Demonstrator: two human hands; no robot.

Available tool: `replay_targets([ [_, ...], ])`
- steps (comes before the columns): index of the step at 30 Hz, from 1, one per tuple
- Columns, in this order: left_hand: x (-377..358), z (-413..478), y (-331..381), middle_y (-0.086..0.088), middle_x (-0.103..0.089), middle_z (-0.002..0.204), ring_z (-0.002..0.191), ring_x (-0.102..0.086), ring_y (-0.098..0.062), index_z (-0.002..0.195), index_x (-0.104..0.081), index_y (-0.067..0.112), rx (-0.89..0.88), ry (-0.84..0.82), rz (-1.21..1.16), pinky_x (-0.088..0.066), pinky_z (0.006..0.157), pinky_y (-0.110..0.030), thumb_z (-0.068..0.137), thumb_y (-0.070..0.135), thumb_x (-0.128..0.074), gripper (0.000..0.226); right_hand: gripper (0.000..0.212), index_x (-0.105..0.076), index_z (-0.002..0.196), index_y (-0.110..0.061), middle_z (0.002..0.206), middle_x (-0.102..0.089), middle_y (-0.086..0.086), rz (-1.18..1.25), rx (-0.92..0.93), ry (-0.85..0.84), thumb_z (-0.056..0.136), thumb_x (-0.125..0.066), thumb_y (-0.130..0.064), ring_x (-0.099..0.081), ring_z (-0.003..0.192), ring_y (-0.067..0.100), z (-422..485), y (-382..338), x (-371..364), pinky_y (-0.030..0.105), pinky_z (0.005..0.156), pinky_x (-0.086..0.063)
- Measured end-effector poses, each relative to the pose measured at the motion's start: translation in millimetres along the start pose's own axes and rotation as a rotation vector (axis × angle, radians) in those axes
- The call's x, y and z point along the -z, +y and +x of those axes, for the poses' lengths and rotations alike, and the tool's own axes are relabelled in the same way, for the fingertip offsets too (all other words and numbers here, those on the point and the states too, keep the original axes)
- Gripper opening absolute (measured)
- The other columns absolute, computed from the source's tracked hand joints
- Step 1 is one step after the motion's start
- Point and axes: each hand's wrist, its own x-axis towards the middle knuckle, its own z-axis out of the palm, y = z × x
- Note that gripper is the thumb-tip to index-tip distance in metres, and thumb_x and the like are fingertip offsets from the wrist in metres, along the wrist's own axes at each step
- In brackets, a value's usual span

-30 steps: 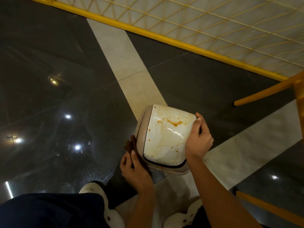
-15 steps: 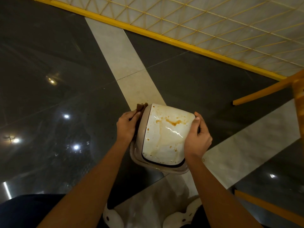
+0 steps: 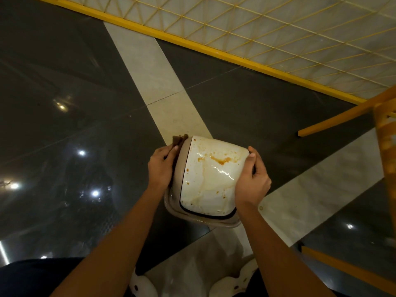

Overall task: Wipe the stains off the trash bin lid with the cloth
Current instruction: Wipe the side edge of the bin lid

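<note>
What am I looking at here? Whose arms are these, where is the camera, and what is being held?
No machine here: a person works bare-handed, and the single camera sits on their head, looking down over both arms. The right hand grips the right edge of the trash bin lid, a white panel in a beige frame, with orange-brown stains across it. The left hand holds a brown cloth against the lid's left side. Below lies a dark floor with pale stripes; a yellow mesh fence runs along the top, and white shoes show at the bottom.

White lid (image 3: pixel 205 185), orange-brown stains (image 3: pixel 221 160); brown cloth (image 3: pixel 179 139); yellow lattice fence (image 3: pixel 235 20).
</note>
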Motion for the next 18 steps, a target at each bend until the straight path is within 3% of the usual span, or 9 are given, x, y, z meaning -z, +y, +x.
replay_targets([
  [5,3,-6,0,0.0,-0.057,0.119,0.106,-0.054,-0.013,0.114,-0.064,0.018,0.077,-0.011,-0.122,-0.043,0.088,-0.025,0.089,0.036,-0.057,0.032,0.03,-0.06,0.119,-0.028,0.113,-0.064,-0.006,0.008,-0.007,-0.013,0.097,-0.041,-0.034,-0.06,0.1,0.01,-1,1,0,0.017,0.076,-0.048],
  [10,5,-18,-11,0.001,-0.058,0.115,0.102,-0.055,-0.011,0.113,-0.065,0.017,0.082,0.065,-0.163,-0.043,0.089,-0.025,0.087,0.025,-0.062,0.028,0.03,-0.061,0.119,-0.028,0.113,-0.065,-0.005,0.006,0.007,-0.015,0.097,-0.041,-0.034,-0.061,0.099,0.01,0,1,-1,0.014,0.074,-0.047],
  [13,-2,3,4,-0.002,-0.06,0.112,0.1,-0.052,-0.009,0.116,-0.064,0.012,0.006,0.041,-0.055,-0.038,0.086,-0.02,0.088,0.023,-0.06,0.03,0.03,-0.061,0.119,-0.029,0.113,-0.065,-0.006,-0.002,0.01,-0.017,0.097,-0.041,-0.034,-0.062,0.099,0.013,0,2,1,0.023,0.079,-0.051],
  [18,-7,22,20,-0.007,-0.063,0.112,0.101,-0.055,-0.013,0.115,-0.065,0.013,-0.071,-0.052,0.021,-0.041,0.088,-0.023,0.09,0.024,-0.058,0.028,0.029,-0.06,0.117,-0.033,0.109,-0.066,-0.005,-0.01,-0.001,0.002,0.096,-0.04,-0.037,-0.063,0.096,0.015,0,3,-1,0.037,0.082,-0.055],
])
